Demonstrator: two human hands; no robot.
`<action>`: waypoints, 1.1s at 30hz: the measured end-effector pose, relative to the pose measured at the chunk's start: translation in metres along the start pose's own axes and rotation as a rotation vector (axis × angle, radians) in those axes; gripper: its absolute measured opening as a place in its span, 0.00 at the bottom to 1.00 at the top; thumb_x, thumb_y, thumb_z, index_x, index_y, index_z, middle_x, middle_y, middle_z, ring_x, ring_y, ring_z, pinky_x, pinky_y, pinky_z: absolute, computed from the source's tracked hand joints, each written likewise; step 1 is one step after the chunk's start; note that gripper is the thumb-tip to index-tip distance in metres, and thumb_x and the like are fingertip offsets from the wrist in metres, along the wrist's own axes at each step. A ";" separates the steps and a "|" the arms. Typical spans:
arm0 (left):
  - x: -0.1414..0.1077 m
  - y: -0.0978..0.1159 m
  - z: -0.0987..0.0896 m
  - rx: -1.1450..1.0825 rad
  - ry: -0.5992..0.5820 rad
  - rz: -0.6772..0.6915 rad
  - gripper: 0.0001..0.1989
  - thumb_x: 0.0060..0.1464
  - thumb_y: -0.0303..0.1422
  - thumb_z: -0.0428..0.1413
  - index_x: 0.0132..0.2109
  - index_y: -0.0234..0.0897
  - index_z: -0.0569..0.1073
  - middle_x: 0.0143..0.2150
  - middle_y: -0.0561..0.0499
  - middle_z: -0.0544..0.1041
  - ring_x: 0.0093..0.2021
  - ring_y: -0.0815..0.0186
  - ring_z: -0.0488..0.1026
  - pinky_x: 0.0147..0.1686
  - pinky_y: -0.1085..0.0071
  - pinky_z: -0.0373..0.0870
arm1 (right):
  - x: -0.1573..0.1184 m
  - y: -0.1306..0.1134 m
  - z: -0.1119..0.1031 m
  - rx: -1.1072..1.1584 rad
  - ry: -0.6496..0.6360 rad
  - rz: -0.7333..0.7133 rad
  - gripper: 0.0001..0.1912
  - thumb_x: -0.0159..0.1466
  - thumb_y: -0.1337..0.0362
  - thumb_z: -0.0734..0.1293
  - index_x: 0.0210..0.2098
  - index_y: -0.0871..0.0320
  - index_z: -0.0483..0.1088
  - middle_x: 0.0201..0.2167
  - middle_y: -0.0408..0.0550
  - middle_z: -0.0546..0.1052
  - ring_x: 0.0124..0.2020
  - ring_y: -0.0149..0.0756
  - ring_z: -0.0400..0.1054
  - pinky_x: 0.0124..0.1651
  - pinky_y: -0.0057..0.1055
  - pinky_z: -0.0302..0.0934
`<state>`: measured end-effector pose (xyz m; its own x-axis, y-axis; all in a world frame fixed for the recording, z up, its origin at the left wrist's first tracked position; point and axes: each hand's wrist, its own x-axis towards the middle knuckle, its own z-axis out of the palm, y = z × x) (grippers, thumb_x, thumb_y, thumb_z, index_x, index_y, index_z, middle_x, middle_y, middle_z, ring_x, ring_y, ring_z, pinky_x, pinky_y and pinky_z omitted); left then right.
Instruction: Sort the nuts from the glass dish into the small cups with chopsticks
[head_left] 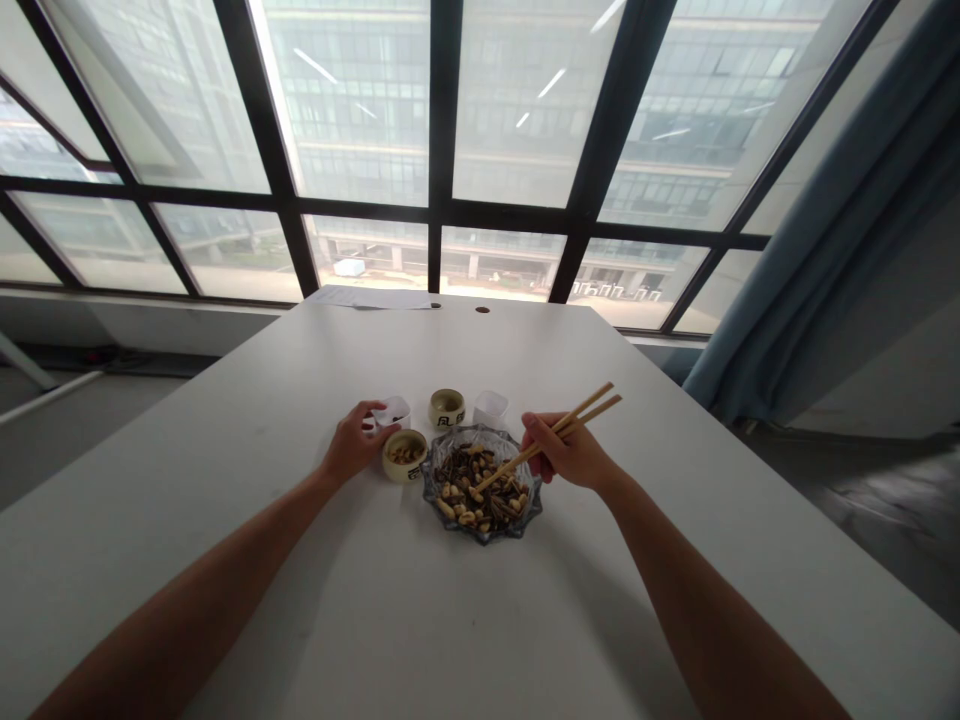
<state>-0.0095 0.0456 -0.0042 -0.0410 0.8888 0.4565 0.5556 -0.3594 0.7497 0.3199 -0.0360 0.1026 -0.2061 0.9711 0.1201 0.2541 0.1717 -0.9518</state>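
Note:
A glass bowl with a scalloped rim holds a mix of peanuts and sunflower seeds. My right hand grips a pair of wooden chopsticks, their tips down among the nuts. Left of the bowl, my left hand has its thumb and fingers around a small clear plastic cup with a few dark bits in it. Close in front of that cup stands a cream ceramic cup with pale pieces inside.
Behind the glass bowl stand another ceramic cup with a dark character and a second clear plastic cup. Papers lie at the far edge of the white table. A blue curtain hangs on the right.

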 end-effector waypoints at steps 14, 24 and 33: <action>0.001 -0.008 0.001 0.015 -0.017 -0.004 0.29 0.47 0.52 0.61 0.50 0.39 0.70 0.46 0.44 0.77 0.40 0.59 0.78 0.39 0.62 0.78 | 0.029 0.046 -0.018 0.413 0.369 0.300 0.24 0.66 0.49 0.64 0.20 0.59 0.65 0.09 0.44 0.68 0.07 0.26 0.56 0.08 0.21 0.50; 0.000 -0.005 0.001 0.024 -0.018 0.018 0.28 0.48 0.52 0.60 0.50 0.40 0.70 0.45 0.45 0.78 0.40 0.59 0.78 0.41 0.61 0.78 | 0.026 0.044 -0.014 0.285 0.451 -0.012 0.30 0.59 0.37 0.64 0.20 0.58 0.67 0.10 0.46 0.70 0.08 0.29 0.59 0.09 0.24 0.53; 0.000 -0.002 0.002 -0.039 0.065 0.058 0.31 0.44 0.48 0.64 0.53 0.40 0.68 0.51 0.44 0.76 0.46 0.56 0.77 0.46 0.56 0.78 | 0.014 0.035 -0.007 0.150 0.487 -0.180 0.32 0.58 0.33 0.64 0.21 0.58 0.69 0.11 0.46 0.71 0.09 0.29 0.61 0.11 0.25 0.53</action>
<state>-0.0095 0.0466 -0.0069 -0.0641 0.8463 0.5288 0.5263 -0.4216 0.7384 0.3321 -0.0151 0.0732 0.2375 0.8990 0.3680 0.1102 0.3515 -0.9297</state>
